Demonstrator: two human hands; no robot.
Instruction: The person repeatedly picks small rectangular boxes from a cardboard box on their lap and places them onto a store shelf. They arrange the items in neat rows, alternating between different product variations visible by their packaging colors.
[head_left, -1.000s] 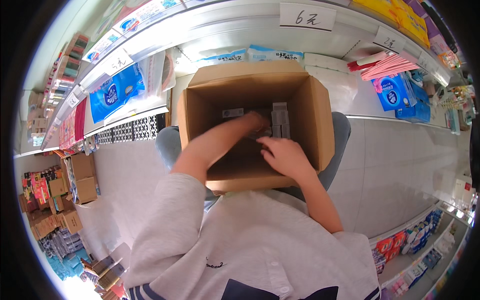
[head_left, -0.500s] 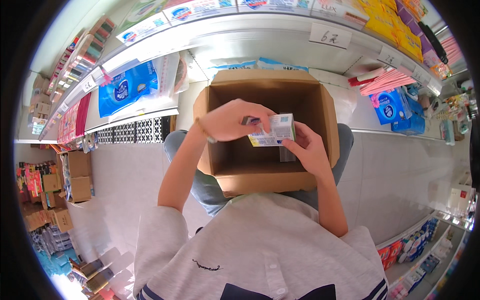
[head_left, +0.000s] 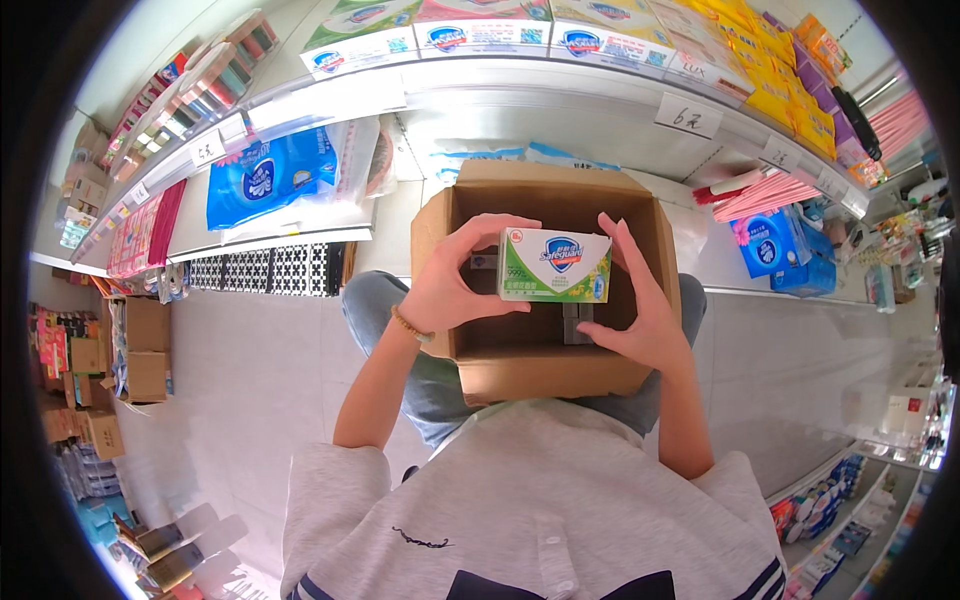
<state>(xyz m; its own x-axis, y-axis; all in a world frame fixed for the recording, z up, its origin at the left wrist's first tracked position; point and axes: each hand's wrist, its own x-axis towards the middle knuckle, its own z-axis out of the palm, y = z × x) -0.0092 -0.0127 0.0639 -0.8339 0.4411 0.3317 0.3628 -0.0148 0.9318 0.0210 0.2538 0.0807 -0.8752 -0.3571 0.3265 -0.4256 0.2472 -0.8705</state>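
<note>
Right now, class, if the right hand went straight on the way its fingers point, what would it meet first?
Probably the carton's far flap, just beyond the fingertips of the right hand. Depth is unclear, though: it might pass above that, toward the shelf.

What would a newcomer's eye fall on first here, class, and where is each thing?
First, the small white and green box, above the open cardboard carton; the left hand grips its left end, the right hand spreads by its right end. Next, the large blue pack at left and yellow packs at upper right.
</note>
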